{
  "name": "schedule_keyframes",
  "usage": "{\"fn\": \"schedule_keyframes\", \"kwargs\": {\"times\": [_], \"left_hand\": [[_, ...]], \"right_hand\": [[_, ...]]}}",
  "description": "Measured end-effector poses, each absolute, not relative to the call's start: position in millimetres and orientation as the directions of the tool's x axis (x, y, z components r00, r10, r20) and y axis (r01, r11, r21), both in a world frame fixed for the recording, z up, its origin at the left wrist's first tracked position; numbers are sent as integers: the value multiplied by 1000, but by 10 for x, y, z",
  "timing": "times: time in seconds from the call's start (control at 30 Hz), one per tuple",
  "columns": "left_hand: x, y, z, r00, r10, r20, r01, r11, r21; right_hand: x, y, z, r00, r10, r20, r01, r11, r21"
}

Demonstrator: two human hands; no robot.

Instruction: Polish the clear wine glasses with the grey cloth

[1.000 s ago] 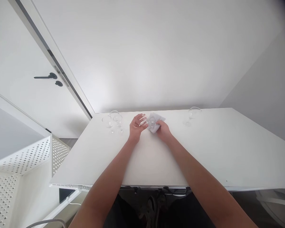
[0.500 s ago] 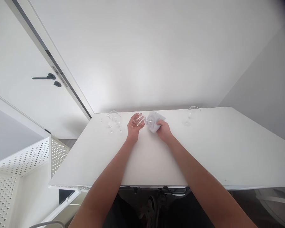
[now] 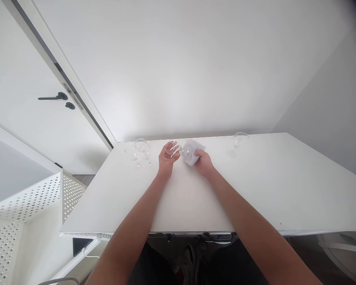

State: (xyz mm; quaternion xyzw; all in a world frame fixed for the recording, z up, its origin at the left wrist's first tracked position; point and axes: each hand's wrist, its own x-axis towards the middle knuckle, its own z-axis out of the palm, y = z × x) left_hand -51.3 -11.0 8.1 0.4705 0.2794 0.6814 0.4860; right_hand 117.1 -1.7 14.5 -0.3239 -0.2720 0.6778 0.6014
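My left hand [image 3: 167,157] is closed round the bowl of a clear stemmed glass [image 3: 177,149], which is tipped on its side with its foot toward the right. In my right hand [image 3: 203,162] is a pale grey-white cloth [image 3: 193,153], pinched at its near right side. The cloth lies behind and against the glass's foot. My right fingers beneath the cloth are partly hidden. Both hands are above the far half of the white table [image 3: 190,198].
Several clear stemmed glasses [image 3: 132,152] stand together at the table's far left. Another stemmed glass [image 3: 240,141] stands at the far right, near the wall [image 3: 178,71]. A door with a black handle [image 3: 52,97] is at the left, above a perforated white panel [image 3: 23,198].
The whole view has shifted slightly. Both hands keep their hold on the glass and the cloth, with hardly any visible movement between them.
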Motion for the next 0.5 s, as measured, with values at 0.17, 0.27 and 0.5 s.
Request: {"fn": "schedule_keyframes", "kwargs": {"times": [0.17,0.27,0.5], "left_hand": [[-518,-109,80,-136,930,341,-401,-367,840],[-511,-106,70,-51,930,364,-401,-353,845],[-532,-87,47,-96,942,322,-376,-334,864]], "right_hand": [[1150,-32,143,-73,988,-135,-631,-150,-761],[1155,-21,145,-44,992,-121,-649,-121,-751],[1215,11,121,229,962,-150,-407,-45,-912]]}}
